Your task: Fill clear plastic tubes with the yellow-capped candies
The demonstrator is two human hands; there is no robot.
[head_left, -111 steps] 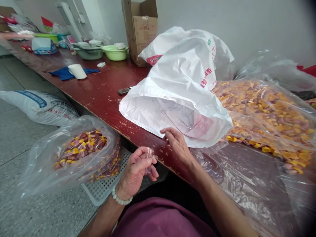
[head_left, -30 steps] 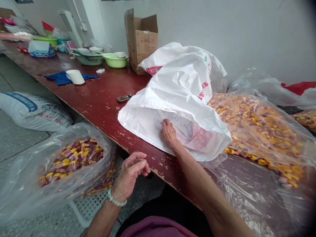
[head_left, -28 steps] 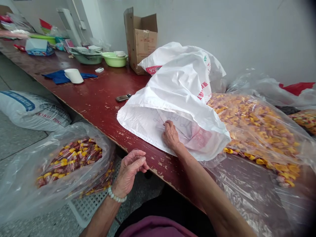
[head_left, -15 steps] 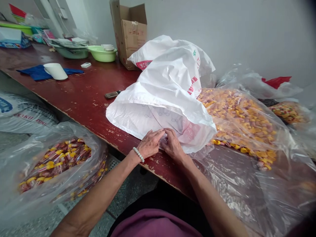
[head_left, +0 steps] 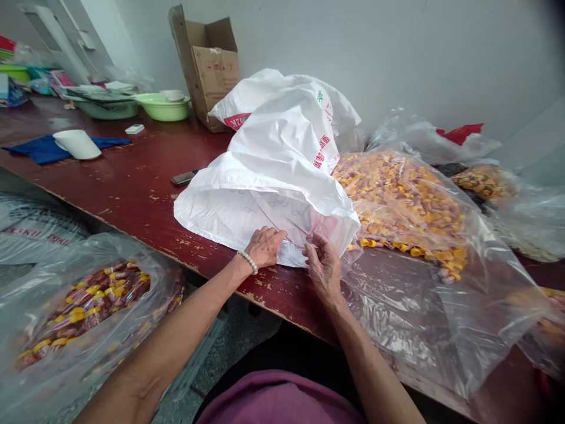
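A white sack [head_left: 282, 156] with red and green print lies on the table, its wide mouth facing me. My left hand [head_left: 263, 246], with a pale bead bracelet [head_left: 248, 262] at the wrist, rests at the lower lip of the mouth. Its fingers are curled together, and what they pinch, if anything, is hidden. A short gap to the right, my right hand [head_left: 324, 265] hovers by the same lip. The thumb and forefinger there are bent and slightly apart, with nothing I can make out between them.
Right of the sack, a clear plastic bag [head_left: 406, 200] holds many yellow-capped pieces. Another open bag [head_left: 163, 277] of them stands below the table [head_left: 145, 194] at left. Behind are a carton [head_left: 216, 73], a green basin [head_left: 161, 109], a white cup [head_left: 77, 144] and a phone [head_left: 183, 178].
My hands were touching at the sack's mouth; they are now apart, the right one drawn off to the right. The whole view has shifted a little to the right.
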